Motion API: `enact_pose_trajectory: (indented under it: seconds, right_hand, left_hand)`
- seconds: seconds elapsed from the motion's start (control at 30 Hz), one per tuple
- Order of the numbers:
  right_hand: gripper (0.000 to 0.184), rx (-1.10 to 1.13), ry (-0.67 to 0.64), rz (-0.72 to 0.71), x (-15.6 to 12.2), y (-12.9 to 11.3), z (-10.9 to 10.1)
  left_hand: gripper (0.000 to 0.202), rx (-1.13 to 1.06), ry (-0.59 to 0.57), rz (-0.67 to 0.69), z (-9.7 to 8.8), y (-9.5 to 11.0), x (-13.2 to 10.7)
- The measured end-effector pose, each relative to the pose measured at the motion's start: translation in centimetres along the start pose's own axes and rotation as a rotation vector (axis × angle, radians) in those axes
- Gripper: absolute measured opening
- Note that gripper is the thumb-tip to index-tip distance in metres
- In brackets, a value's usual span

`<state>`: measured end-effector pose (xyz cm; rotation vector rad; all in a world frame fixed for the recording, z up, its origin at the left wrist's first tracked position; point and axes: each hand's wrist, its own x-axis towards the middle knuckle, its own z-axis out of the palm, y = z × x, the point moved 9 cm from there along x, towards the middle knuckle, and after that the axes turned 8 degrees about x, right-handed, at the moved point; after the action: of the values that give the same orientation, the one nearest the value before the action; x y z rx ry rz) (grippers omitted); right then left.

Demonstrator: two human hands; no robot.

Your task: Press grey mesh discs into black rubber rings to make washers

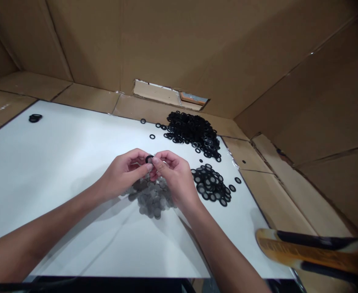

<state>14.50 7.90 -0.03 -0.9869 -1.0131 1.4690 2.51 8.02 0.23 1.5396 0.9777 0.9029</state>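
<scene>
I am pinching a small black rubber ring (149,158) between the fingertips of both hands, my left hand (122,175) closing on it from one side and my right hand (174,175) from the other, thumbs and forefingers pressed together around its rim. I am holding it just above the white tabletop (60,162), over a loose pile of grey round mesh discs (151,199) lying under my knuckles. Being round, the ring has no long axis. Its opening seems to be facing up toward me, though my fingers are covering too much of it to be sure.

A large heap of black rubber rings (194,130) is lying farther back on my right, and a smaller cluster of black rings with grey centres (211,185) is lying just beside my right hand. A few black pieces (35,118) are sitting well apart at the far left. Brown cardboard walls (197,40) are standing around the table. An orange-and-black object (313,250) is lying at the lower right, and the dark marks on it are too blurred to read.
</scene>
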Motion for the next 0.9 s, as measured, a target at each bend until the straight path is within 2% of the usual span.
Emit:
enact_pose_trajectory:
  seconds: [0.13,0.23,0.37,0.57,0.67,0.73,0.9]
  right_hand:
    - [0.022,0.085,-0.036,0.03,-0.3,0.3,0.6]
    - [0.019,0.062,-0.032,0.01,-0.4,-0.1,0.6]
    - [0.019,-0.106,-0.024,-0.064,-0.4,-0.8,0.5]
    - [0.015,-0.456,-0.044,-0.22,-1.0,-1.6,0.7]
    - [0.015,-0.538,-0.035,-0.221,-1.2,-1.7,0.6]
    - [0.015,-0.514,-0.022,-0.201,-1.2,-1.7,0.5]
    - [0.014,-0.28,-0.041,-0.155,-1.1,-1.5,0.8]
  left_hand:
    - [0.013,-0.11,-0.006,-0.016,0.2,0.1,0.1]
    - [0.012,-0.085,-0.012,-0.017,0.3,0.1,0.1]
    - [0.014,-0.02,-0.032,-0.026,0.4,-0.1,0.2]
    - [0.012,0.027,0.023,-0.044,-0.3,-0.3,0.2]
    - [0.013,0.04,0.043,-0.038,-0.5,-0.4,0.1]
    - [0.015,0.05,0.064,-0.039,-0.7,-0.4,0.0]
    - [0.021,0.006,0.17,-0.037,-1.5,-0.5,-0.1]
